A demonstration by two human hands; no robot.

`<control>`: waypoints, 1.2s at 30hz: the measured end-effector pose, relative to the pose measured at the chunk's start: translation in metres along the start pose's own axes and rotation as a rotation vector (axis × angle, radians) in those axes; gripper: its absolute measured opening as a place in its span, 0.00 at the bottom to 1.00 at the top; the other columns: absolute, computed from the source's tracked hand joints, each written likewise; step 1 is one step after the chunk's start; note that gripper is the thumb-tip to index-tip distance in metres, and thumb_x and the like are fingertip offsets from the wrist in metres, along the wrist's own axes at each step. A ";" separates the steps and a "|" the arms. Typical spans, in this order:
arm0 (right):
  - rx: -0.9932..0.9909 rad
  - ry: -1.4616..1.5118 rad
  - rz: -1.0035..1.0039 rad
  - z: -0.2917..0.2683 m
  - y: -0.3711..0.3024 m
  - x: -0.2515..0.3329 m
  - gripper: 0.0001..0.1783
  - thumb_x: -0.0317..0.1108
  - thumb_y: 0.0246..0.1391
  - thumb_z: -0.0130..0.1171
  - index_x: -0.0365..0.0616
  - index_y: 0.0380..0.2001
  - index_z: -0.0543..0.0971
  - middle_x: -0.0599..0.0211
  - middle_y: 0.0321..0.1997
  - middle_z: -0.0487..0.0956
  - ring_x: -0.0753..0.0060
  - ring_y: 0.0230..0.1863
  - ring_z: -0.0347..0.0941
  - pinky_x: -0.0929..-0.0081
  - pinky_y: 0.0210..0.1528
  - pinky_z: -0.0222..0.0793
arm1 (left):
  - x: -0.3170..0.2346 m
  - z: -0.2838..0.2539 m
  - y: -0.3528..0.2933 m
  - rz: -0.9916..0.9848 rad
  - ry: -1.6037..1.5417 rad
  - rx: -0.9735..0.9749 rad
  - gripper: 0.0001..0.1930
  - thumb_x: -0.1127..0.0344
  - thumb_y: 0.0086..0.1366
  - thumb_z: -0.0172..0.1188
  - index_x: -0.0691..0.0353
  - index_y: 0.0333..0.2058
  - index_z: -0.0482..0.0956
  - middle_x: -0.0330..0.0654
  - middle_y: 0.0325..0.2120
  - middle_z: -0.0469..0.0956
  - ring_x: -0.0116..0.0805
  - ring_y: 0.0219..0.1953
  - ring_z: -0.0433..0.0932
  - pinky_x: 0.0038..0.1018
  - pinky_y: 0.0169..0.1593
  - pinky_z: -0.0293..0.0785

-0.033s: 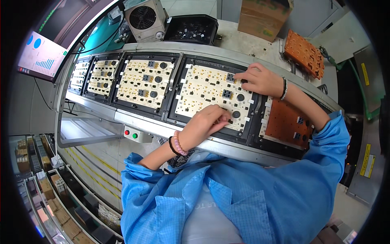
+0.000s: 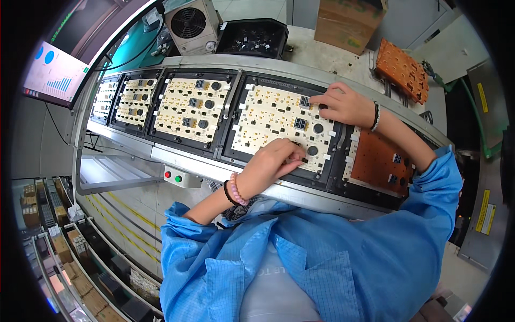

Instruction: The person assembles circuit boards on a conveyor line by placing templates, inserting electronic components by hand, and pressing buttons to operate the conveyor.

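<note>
one board: the cream board is seated in a black carrier on the conveyor, directly ahead of the person, so both hands can reach it.
board axis: its long side is laid along the belt, from upper left to lower right in the view; the component face is turned up.
left hand: the left hand is pressed on the board's near edge, fingers curled down on a small dark part; whether the part is pinched or only pushed cannot be told.
right hand: the right hand is laid on the far right corner, fingertips bent onto a small display block; grip or mere pressure cannot be told.
why so held: the hands are judged to be spread to opposite edges so parts can be seated flat.
neighbours: three more boards are lined up to the left in carriers; a brown board is set just to the right.
beyond: a fan, a black tray and a cardboard box are stood behind the belt; a screen is hung far left.
</note>
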State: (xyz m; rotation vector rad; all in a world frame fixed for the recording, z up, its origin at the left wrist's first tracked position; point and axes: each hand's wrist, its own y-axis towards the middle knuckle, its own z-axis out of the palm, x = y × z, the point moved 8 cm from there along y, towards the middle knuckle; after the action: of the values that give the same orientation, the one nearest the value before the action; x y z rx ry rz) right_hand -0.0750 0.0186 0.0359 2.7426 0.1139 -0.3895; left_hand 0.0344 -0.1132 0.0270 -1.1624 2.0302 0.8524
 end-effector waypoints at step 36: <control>0.109 0.053 0.353 0.166 0.195 -0.186 0.13 0.40 0.62 0.57 0.52 0.48 0.79 0.68 0.44 0.82 0.58 0.49 0.78 0.60 0.52 0.73 | -0.010 0.024 0.006 0.158 0.351 -0.153 0.07 0.70 0.59 0.65 0.61 0.35 0.77 0.41 0.31 0.75 0.39 0.35 0.75 0.31 0.38 0.73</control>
State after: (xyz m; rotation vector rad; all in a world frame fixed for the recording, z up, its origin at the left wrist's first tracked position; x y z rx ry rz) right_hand -0.2699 -0.2293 0.0075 2.8029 -0.3839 -0.2291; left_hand 0.0376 -0.0870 0.0220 -1.3240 2.4015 0.9474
